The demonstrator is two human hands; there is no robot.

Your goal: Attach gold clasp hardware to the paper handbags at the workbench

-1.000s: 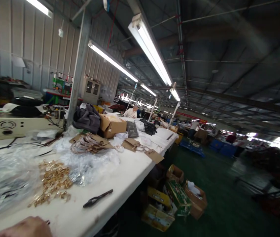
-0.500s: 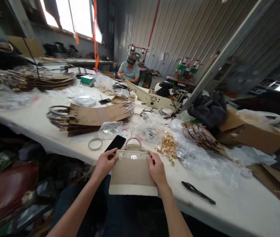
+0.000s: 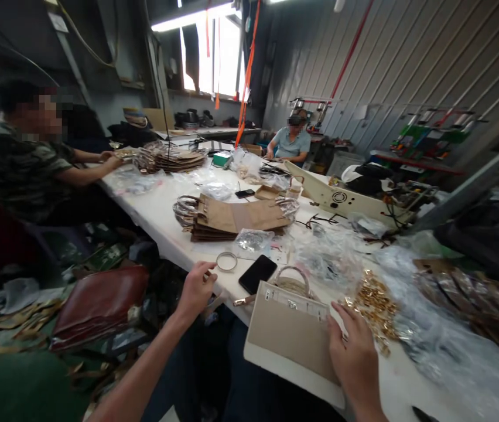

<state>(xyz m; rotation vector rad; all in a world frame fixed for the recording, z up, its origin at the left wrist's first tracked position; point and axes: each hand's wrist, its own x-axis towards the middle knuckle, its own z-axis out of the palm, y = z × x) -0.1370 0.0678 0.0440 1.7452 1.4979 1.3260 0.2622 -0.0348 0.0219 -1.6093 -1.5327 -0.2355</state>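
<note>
A flat beige handbag piece (image 3: 291, 334) with a pale border, small metal fittings near its top and a curved handle behind lies tilted at the table's front edge, partly over my lap. My right hand (image 3: 355, 357) grips its right side, the thumb out of sight. My left hand (image 3: 197, 293) is off the piece, in the air to its left, fingers apart and nothing visible between them. Just beyond the left fingertips lies a thin ring-shaped roll (image 3: 226, 262). A black phone (image 3: 257, 274) rests between that roll and the handbag piece.
Gold metal fittings (image 3: 375, 302) lie in a heap to the right, beside clear plastic bags (image 3: 460, 346). Stacked brown handbag pieces (image 3: 243, 217) stand ahead. A cream machine (image 3: 341, 196) is behind them. One co-worker (image 3: 25, 158) sits left, another (image 3: 291, 140) at the far end.
My left hand has let go of the handbag piece and moved left towards the roll. The piece has tilted, its right side lower. The view has swung left, bringing in the left co-worker.
</note>
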